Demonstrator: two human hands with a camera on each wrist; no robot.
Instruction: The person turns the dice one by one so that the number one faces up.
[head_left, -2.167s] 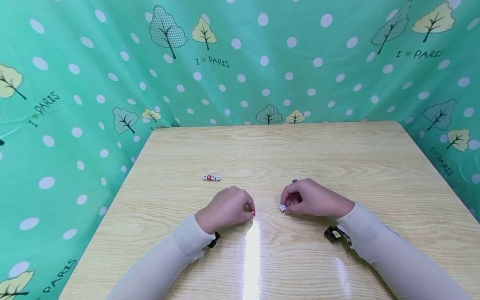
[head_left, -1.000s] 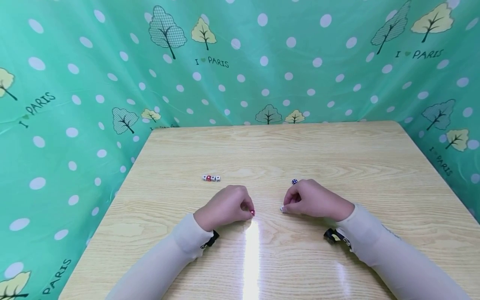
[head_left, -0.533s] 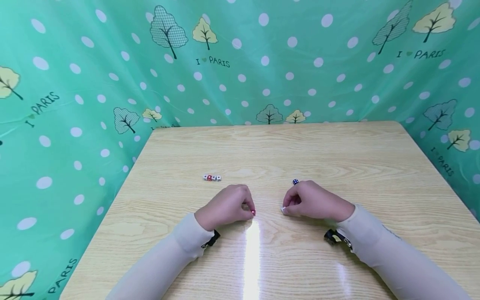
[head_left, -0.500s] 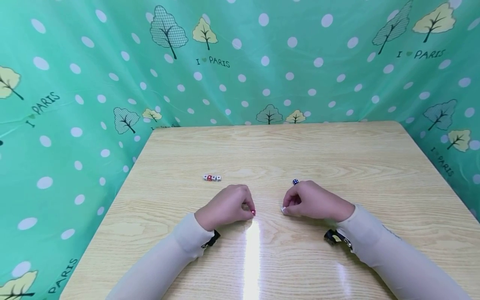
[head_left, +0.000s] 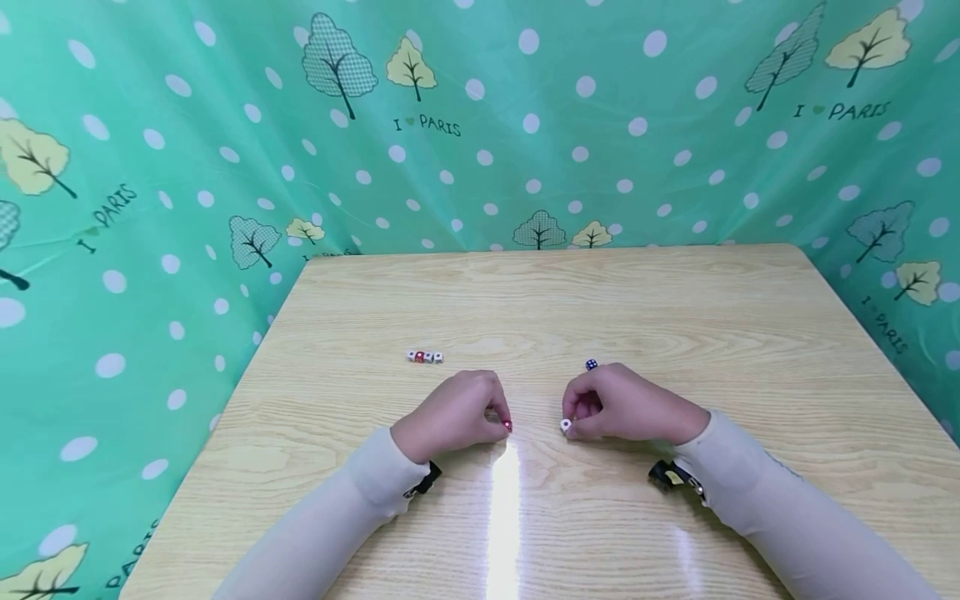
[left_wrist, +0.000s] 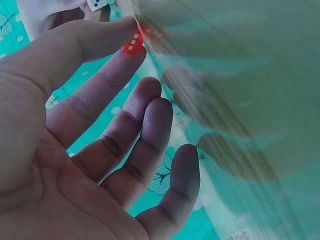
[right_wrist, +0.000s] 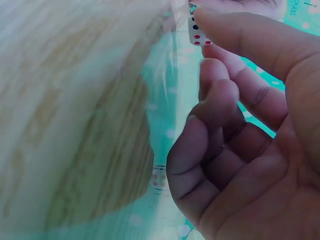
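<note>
Four dice [head_left: 428, 357] are standing aligned; left hand [head_left: 459, 413] is pinching red die [left_wrist: 133, 42], right hand [head_left: 627, 407] white die [head_left: 566, 425]; blue die [head_left: 591, 364] is apparently waiting.

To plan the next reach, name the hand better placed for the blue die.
Probably the right hand: the blue die lies just beyond it, though it pinches a white die. The left hand, pinching a red die, is farther.

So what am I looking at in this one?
Someone is handling small dice with both hands at a wooden table. The left hand pinches a red die; the right hand pinches a white die, the two dice apart. Farther back on the left lies a row of dice, and a blue die sits just beyond the right hand.
</note>
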